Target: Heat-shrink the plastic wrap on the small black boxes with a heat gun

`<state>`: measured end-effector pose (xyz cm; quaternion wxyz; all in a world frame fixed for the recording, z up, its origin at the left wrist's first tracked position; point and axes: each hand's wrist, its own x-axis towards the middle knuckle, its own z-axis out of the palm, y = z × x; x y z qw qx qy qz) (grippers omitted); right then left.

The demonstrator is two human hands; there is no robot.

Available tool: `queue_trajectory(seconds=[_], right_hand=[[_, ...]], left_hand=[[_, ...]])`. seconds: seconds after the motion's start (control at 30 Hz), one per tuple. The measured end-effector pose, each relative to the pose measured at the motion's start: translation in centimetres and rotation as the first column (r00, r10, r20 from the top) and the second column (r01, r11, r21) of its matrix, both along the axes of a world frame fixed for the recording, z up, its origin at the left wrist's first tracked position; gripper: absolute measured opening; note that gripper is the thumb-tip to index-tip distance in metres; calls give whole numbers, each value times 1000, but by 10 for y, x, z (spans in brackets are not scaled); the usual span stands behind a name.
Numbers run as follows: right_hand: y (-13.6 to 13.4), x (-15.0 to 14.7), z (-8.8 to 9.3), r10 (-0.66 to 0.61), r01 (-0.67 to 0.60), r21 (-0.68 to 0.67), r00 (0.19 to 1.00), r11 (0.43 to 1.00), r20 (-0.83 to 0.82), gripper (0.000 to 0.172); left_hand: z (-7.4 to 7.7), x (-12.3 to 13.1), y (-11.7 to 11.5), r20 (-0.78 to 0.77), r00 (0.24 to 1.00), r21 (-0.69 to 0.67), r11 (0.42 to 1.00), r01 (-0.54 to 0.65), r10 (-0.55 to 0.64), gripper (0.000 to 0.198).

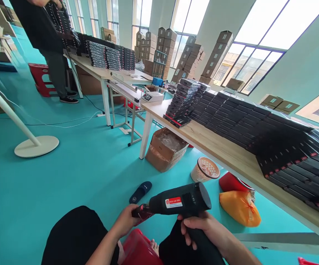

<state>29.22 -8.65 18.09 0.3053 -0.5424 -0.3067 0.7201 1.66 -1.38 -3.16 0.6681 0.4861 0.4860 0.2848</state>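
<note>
My right hand (pixel 205 230) is closed around the grip of a black heat gun (pixel 159 201) with a red and white label on its barrel. The nozzle points left, close to a small black and red box (pixel 143 212). Fingers of my left hand (pixel 126 221) are wrapped round the far-left end of that box, and the gun's front hides part of it. Both hands are low in the view, above my knees and a red plastic stool (pixel 140 248). On the long table to the right, many black boxes (pixel 231 117) stand in stacks.
The wooden table edge (pixel 220 145) runs along my right. Beneath it are an open carton (pixel 159 152), a wicker bin (pixel 200 175) and an orange bag (pixel 239 206). A slipper (pixel 140 192) lies on the floor. A fan base (pixel 36 146) and a standing person (pixel 52 48) are at left.
</note>
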Motion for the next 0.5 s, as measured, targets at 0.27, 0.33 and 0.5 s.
queue_trajectory(seconds=[0.27, 0.33, 0.5], right_hand=[[-13, 26, 7, -141, 140, -54, 990, 989, -15, 32], [-15, 23, 4, -161, 157, -48, 981, 987, -107, 36], [-34, 28, -6, -200, 180, -106, 953, 978, -228, 41]], left_hand=[[35, -4, 7, 211, 974, -146, 988, -56, 86, 36], [43, -7, 7, 269, 955, -231, 971, -65, 127, 38], [54, -23, 3, 373, 844, -467, 864, -188, 385, 30]])
